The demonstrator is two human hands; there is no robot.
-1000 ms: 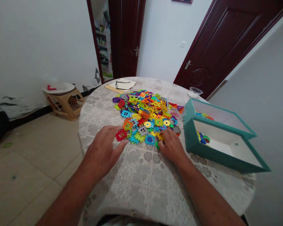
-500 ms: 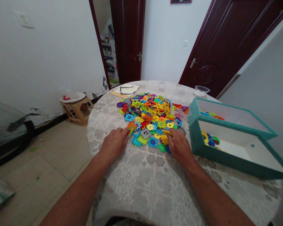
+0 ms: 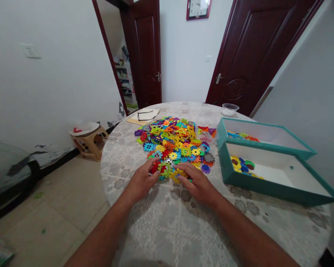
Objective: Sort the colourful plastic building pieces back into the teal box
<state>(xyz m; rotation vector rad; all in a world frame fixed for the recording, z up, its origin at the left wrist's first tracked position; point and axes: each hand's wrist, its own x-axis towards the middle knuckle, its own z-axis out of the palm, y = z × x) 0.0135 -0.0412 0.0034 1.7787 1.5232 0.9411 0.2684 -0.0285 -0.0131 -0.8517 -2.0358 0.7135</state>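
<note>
Forearms angled inward over the surface [image 3: 169, 222]. Left hand [image 3: 143, 180] and right hand [image 3: 198, 185] lay palms down, fingers half-curled, cupping pieces [image 3: 167, 170] between them at the near edge of the pile [image 3: 175, 139]; actual grip not discernible. Box [image 3: 267, 187] stood to the right.

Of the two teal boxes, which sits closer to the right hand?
The front box, with round blue and green pieces inside, is closer to the right hand; the rear box lies behind it.
</note>
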